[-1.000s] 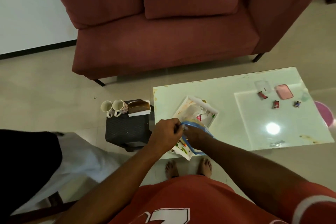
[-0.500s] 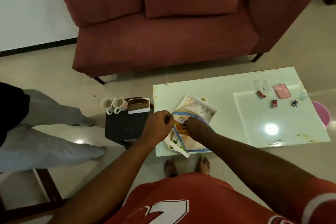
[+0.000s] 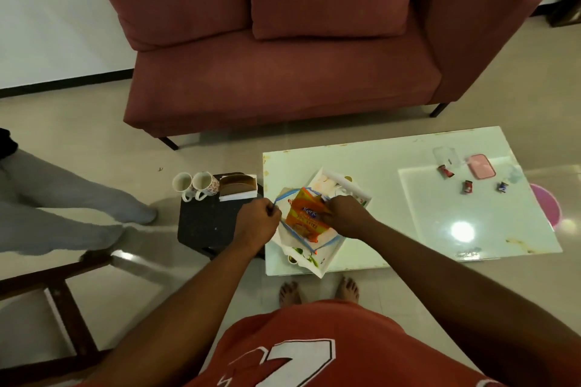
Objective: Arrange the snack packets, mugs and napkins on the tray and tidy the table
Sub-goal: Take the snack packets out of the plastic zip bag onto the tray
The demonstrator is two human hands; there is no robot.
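Note:
A white tray (image 3: 345, 187) lies at the left end of the pale glass table (image 3: 377, 154). Over it, a clear bag with a blue rim (image 3: 309, 247) is held open. My left hand (image 3: 256, 221) pinches the bag's left edge. My right hand (image 3: 344, 215) grips an orange snack packet (image 3: 303, 218) that sits half in the bag's mouth. Two mugs (image 3: 195, 184) and a brown napkin holder with white napkins (image 3: 237, 187) stand on a dark stool (image 3: 207, 223) left of the table.
Small wrapped sweets (image 3: 467, 187), a pink case (image 3: 481, 166) and a clear wrapper lie on the table's right half. A red sofa (image 3: 283, 72) stands behind. Another person's legs (image 3: 63, 207) are at the left, a wooden chair frame (image 3: 56, 298) at the lower left.
The orange packet has come into view at the bag's mouth, with my right hand on it. The other person has stepped away to the left.

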